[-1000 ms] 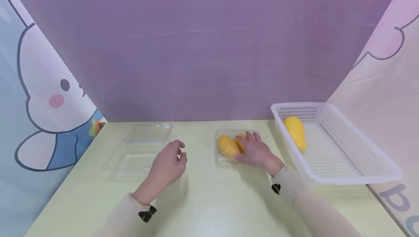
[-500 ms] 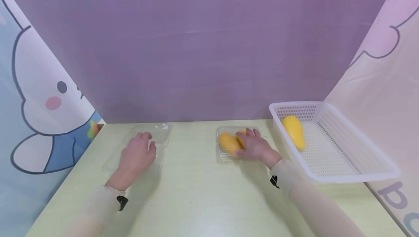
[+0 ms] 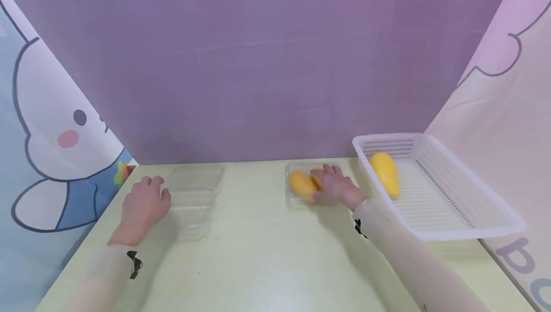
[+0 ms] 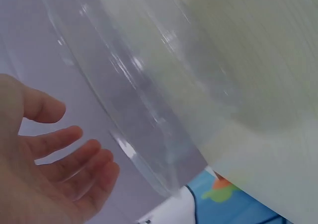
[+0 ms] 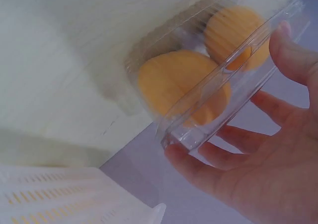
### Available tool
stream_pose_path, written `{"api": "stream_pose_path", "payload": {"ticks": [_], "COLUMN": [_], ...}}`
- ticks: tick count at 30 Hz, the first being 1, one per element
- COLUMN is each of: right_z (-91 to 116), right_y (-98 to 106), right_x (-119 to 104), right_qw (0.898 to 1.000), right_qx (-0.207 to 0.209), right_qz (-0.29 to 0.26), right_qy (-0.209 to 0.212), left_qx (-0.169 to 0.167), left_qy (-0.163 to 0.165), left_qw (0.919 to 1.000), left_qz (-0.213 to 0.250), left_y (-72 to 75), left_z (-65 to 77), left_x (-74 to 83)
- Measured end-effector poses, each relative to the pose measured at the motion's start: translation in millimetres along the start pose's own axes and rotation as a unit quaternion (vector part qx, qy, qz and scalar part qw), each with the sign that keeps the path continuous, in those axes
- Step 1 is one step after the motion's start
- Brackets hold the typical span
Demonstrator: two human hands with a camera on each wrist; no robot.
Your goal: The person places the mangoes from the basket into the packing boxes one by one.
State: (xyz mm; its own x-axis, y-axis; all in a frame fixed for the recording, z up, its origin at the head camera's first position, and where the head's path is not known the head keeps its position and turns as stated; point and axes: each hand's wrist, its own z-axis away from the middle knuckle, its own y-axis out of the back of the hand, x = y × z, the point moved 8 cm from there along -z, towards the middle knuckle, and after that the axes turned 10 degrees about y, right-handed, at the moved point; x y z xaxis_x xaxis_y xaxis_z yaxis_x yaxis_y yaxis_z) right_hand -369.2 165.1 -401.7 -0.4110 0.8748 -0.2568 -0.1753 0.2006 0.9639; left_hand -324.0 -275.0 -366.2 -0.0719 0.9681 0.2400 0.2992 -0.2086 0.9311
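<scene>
The small clear container (image 3: 296, 202) is toward the back of the pale bench (image 3: 258, 264), between a second clear container (image 3: 187, 204) and the white basket (image 3: 424, 202), with two yellow mangoes (image 5: 179, 80) side by side in it; I see the person's right hand (image 3: 337, 187) pinching its right side, the right wrist view giving me the thumb at the rim and the other fingers bent along the wall; from the head view that hand hides part of one mango; the left hand (image 3: 145, 206) is loosely spread, fingers softly bent, just beside the second container, which lies open in two halves, and I cannot tell whether the fingertips touch its edge; in the basket I have one more mango (image 3: 386, 174), near the left wall; beyond the bench I see a purple backdrop (image 3: 258, 63).
</scene>
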Motion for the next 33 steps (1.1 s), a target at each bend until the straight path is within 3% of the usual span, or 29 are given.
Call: {"api": "stream_pose_path", "payload": {"ticks": [8, 16, 25, 33], "right_z": [-6, -8, -11, -11], "right_y": [4, 10, 18, 17], "right_x": [6, 12, 8, 7], "right_qw": [1.000, 1.000, 0.999, 0.996], "right_qx": [-0.013, -0.018, -0.028, -0.044], "right_qz": [0.003, -0.001, 0.040, 0.062], "right_qy": [-0.008, -0.014, -0.020, -0.035], "left_qx": [-0.051, -0.143, -0.209, -0.233], "left_qy": [0.060, 0.146, 0.177, 0.185], "left_qw": [0.9968, 0.9769, 0.9526, 0.9351], "left_qz": [0.008, 0.063, 0.133, 0.193], "left_y": [-13.6, -36.7, -49.1, -50.8], "left_z": [-0.2, 0.1, -2.6, 3.0], "left_x": [-37.6, -69.1, -83.5, -84.8]}}
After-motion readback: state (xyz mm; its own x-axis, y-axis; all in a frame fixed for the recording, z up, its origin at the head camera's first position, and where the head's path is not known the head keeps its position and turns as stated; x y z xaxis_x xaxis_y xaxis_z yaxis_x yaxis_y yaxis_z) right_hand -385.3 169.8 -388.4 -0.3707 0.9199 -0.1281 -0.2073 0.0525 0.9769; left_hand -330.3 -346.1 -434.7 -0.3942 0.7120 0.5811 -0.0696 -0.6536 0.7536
